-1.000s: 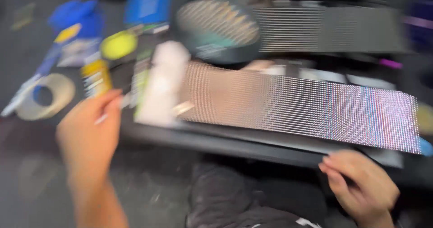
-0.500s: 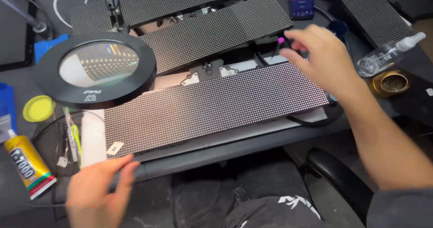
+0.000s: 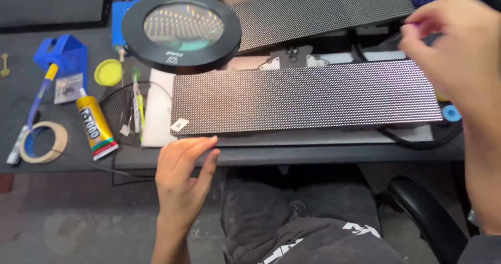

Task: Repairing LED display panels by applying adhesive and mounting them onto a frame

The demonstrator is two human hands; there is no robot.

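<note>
Panel: long dotted panel [image 3: 305, 99] lies flat mid-desk.
Left hand: left hand [image 3: 182, 178] at 7 o'clock, fingers together, tips touching desk edge.
Right hand: right hand [image 3: 459, 44] at 2 o'clock, fingertips pinching something small and purple.
Lamp: round magnifier [image 3: 181, 31] at 11 o'clock.
Glue: yellow tube [image 3: 95, 126] at 9 o'clock.

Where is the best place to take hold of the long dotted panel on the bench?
Probably the long dotted panel is best held by its two short ends, from the sides. It lies flat and wide; its near edge sits by the left hand.

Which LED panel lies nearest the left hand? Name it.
The long LED matrix panel lying flat at the desk's front edge; the left hand sits at its near-left corner. The other panels lie behind the magnifier lamp.
</note>
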